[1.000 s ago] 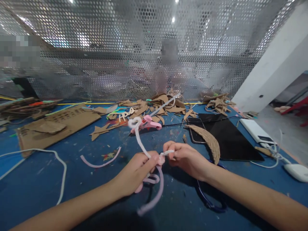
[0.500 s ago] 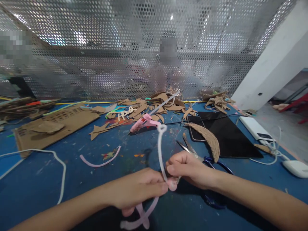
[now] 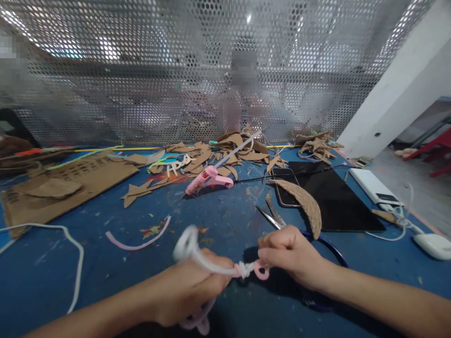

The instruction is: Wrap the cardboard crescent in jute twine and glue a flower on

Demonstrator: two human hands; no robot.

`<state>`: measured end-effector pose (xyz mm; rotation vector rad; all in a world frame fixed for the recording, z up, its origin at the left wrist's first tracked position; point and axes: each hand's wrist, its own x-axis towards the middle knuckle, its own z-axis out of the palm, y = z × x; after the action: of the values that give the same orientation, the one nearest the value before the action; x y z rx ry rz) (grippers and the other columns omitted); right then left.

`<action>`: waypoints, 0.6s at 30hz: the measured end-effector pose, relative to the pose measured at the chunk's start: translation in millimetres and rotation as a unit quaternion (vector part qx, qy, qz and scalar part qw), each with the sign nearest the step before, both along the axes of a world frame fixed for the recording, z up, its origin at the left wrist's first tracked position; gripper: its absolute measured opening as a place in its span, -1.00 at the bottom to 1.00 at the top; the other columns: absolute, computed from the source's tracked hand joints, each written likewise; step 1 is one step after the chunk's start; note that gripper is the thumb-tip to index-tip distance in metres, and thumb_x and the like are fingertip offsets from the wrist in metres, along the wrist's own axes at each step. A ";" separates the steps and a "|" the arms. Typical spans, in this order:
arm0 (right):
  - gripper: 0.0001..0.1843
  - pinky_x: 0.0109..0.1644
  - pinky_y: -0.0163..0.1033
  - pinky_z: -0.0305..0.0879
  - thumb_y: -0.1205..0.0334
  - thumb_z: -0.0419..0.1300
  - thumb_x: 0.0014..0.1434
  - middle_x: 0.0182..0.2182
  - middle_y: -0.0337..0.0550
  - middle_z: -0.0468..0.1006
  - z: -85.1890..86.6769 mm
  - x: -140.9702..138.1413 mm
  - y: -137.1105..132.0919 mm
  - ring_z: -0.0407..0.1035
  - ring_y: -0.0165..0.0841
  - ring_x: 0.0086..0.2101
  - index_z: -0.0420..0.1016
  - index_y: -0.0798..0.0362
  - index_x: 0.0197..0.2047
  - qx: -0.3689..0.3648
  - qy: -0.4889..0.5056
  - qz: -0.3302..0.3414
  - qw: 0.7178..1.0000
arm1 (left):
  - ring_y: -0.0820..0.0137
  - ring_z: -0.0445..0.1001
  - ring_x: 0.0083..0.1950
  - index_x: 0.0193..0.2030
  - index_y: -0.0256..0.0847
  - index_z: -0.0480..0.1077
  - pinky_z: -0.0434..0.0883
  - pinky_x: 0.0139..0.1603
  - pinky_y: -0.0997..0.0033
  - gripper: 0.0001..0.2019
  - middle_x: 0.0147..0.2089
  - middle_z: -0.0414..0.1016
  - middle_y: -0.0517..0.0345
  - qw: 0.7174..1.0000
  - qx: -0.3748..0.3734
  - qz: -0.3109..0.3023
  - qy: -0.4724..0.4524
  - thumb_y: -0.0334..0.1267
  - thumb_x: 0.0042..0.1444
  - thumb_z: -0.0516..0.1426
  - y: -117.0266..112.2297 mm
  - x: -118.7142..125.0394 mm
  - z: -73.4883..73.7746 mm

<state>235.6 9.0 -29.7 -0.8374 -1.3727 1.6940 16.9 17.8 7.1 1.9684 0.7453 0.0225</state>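
Observation:
My left hand is closed on a bundle of pipe cleaners. A white pipe cleaner rises over its knuckles and ends in a blurred loop to the left. Lilac ends hang below the palm. Between my hands, a white twist winds round the stem, with a small pink loop at its right end. My right hand pinches at that loop's edge; its fingertips are partly hidden. Scissors with blue handles lie partly under my right hand, blades apart.
A pink glue gun with a clear stick lies ahead. Cardboard scraps line the mesh screen. At right are a curved cardboard piece, a black tablet and a white power bank. A lilac pipe cleaner and white cable lie left.
The white pipe cleaner has swung from upright to the left over my left hand. My hands have moved slightly apart, baring the white twist and pink loop between them.

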 end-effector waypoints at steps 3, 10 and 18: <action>-0.38 -0.51 -0.28 -0.12 0.15 0.29 0.04 -0.72 -0.39 0.02 1.7 14.8 6.4 -0.05 -0.52 -0.62 -0.09 0.02 -0.74 -0.005 -0.029 -0.026 0.999 | 0.43 0.11 -0.46 -0.48 -0.17 0.04 0.12 -0.44 0.45 -0.70 -0.49 0.11 0.25 1.000 0.001 -0.001 0.006 -0.15 0.28 -0.17 4.4 -4.7 1.0; -0.41 -0.52 -0.28 -0.03 0.07 0.33 -0.05 -0.74 -0.39 -0.06 11.3 62.0 22.4 -0.08 -0.50 -0.62 -0.01 0.02 -0.77 -0.012 -0.015 -0.215 0.976 | 0.49 0.03 -0.50 -0.52 -0.19 0.07 0.09 -0.51 0.53 -0.58 -0.53 0.02 0.30 0.984 -0.094 0.150 0.021 0.08 0.23 -0.12 15.6 -19.8 -8.1; -0.88 -0.42 -0.29 0.07 0.16 0.16 0.16 -0.53 -0.24 0.39 8.2 65.4 23.1 0.20 -0.40 -0.49 0.41 0.04 -0.32 0.425 -0.466 -0.081 0.772 | 0.48 0.04 -0.52 -0.55 -0.19 0.07 0.05 -0.51 0.50 -0.68 -0.57 0.02 0.30 0.983 -0.085 0.160 -0.019 -0.11 0.19 -0.09 24.0 -19.8 -15.9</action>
<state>301.0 32.1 -21.5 -1.2067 -2.3395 0.2718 -2.9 41.8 -8.8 1.6664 0.9989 0.1842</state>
